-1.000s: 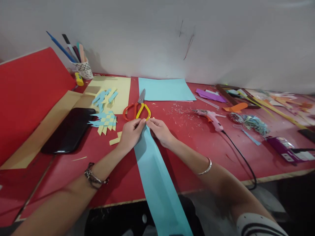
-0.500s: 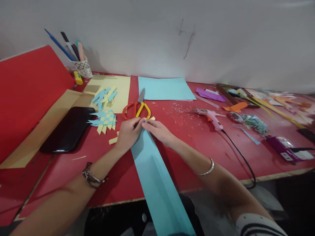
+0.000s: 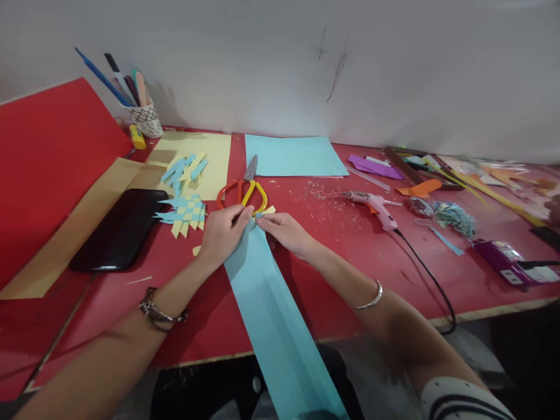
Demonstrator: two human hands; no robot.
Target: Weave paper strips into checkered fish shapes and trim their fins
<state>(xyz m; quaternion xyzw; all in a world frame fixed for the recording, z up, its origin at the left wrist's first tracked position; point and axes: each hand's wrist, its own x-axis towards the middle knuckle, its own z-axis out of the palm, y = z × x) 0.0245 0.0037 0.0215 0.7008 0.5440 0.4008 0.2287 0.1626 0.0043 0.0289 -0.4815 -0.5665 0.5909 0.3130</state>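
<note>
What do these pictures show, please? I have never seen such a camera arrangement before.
There is no machine here, only a person's two bare hands. One camera, worn on the head, takes every picture, looking forward and down. The left hand and right hand hold the far end of a long blue paper strip, which runs back past the near edge of the red table. Just beyond the hands lie scissors; to the left, a woven paper piece; to the right, a pink glue gun.

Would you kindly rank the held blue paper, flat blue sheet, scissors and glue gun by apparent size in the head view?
1. Held blue paper
2. Flat blue sheet
3. Scissors, glue gun: too alike to rank
</note>
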